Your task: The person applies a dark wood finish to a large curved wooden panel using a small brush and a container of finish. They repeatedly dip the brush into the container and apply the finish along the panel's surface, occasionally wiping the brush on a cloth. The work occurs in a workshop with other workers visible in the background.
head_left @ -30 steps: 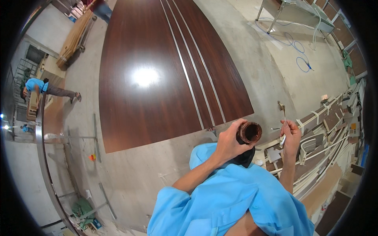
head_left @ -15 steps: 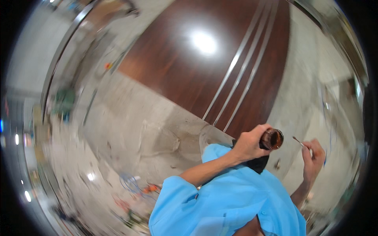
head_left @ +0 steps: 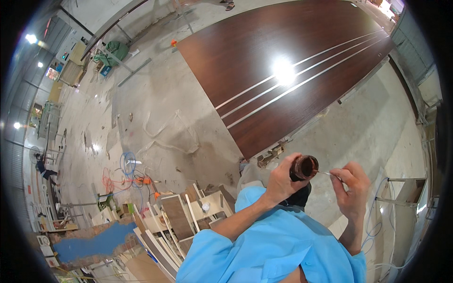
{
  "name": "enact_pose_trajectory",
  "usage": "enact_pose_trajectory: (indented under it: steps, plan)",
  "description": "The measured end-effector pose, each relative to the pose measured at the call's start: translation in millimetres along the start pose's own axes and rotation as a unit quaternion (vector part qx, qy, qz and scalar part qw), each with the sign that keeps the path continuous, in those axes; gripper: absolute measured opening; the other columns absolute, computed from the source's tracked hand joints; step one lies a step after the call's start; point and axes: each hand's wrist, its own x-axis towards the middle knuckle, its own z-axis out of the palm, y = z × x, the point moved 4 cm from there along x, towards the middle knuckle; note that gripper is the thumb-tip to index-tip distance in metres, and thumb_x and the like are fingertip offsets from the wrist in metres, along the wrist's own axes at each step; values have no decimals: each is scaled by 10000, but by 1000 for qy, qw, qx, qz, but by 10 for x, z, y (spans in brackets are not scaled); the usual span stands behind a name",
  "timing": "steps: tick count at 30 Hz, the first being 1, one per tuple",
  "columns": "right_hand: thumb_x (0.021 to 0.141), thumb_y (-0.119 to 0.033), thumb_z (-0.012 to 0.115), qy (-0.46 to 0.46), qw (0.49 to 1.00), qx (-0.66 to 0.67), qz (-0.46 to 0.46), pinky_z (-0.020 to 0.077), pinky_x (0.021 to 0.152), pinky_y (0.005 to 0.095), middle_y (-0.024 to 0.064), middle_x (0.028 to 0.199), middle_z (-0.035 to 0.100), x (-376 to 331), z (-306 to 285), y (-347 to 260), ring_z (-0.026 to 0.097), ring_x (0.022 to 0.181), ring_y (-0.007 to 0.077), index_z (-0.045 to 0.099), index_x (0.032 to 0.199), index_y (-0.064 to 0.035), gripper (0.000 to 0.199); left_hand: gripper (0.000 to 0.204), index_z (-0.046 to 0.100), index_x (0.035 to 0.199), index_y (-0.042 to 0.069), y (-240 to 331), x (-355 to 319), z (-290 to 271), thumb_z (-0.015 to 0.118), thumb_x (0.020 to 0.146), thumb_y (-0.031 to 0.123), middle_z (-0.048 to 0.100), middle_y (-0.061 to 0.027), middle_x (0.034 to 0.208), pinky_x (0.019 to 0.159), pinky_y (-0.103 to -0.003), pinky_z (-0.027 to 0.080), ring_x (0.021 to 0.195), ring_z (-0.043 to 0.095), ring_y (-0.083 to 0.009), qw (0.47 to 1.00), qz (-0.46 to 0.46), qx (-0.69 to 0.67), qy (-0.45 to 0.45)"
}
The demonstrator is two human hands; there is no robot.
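Observation:
My left hand [head_left: 281, 179] is wrapped round a small dark jar [head_left: 299, 170], its open mouth tilted toward the right and its inside coated reddish brown. In my right hand [head_left: 351, 186] a thin small brush [head_left: 324, 173] is pinched between thumb and fingers. The brush's tip reaches the right rim of the jar; whether it dips inside is hard to tell. Beyond my hands lies a large glossy dark-brown wood panel [head_left: 245, 56], crossed lengthwise by three pale metallic strips [head_left: 264, 98].
Wood offcuts [head_left: 177, 219] lean in a pile at the lower left. Blue and red hoses [head_left: 126, 165] with orange tools [head_left: 143, 180] lie on the concrete floor [head_left: 165, 113]. A metal frame [head_left: 398, 203] stands at right. A person [head_left: 45, 170] is at far left.
My right hand has come left, bringing the brush from clear of the jar to its rim. The view has turned, so the panel now slants to the upper right.

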Motion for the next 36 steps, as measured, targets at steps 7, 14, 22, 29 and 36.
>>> enact_pose_trajectory:
  steps: [7, 14, 22, 29, 36]
  plan:
    - [751, -60, 744, -76, 983, -93, -141, 386, 629, 380, 58, 734, 476, 49, -49, -19, 499, 692, 252, 644, 836, -66, 131, 778, 482, 1380, 73, 214, -160, 185, 888, 716, 92, 676, -148, 1199, 901, -360, 565, 1063, 701, -274, 998, 7, 3, 55]
    - [761, -83, 726, -67, 974, -106, -189, 376, 618, 380, 49, 733, 459, 88, 24, -29, 502, 695, 243, 611, 796, -64, 121, 794, 483, 1396, 79, 216, -217, 240, 887, 713, 92, 676, -151, 1214, 907, -360, 564, 1073, 699, -282, 997, -7, 2, 77]
    - [743, -80, 704, -100, 972, -130, -169, 401, 633, 362, 46, 738, 472, 178, 150, -58, 515, 705, 235, 597, 746, -73, 107, 769, 486, 1393, 59, 99, -216, 54, 878, 732, 81, 695, -145, 1184, 928, -345, 551, 1073, 695, -244, 994, -33, -5, 100]
    - [744, -63, 695, -138, 963, -146, -180, 403, 656, 363, 41, 735, 472, 392, 415, -238, 508, 719, 225, 632, 759, -71, 65, 745, 486, 1398, 54, 36, -89, -221, 852, 749, 23, 687, -151, 1181, 934, -350, 549, 1063, 690, -243, 996, -7, -6, 87]
    - [758, -77, 728, -145, 978, -113, -100, 406, 664, 373, 51, 747, 488, 444, 507, -240, 518, 732, 249, 645, 779, -65, 86, 738, 475, 1398, 28, -137, 47, -513, 847, 760, 26, 689, -151, 1177, 932, -337, 549, 1070, 689, -229, 997, -27, -12, 65]
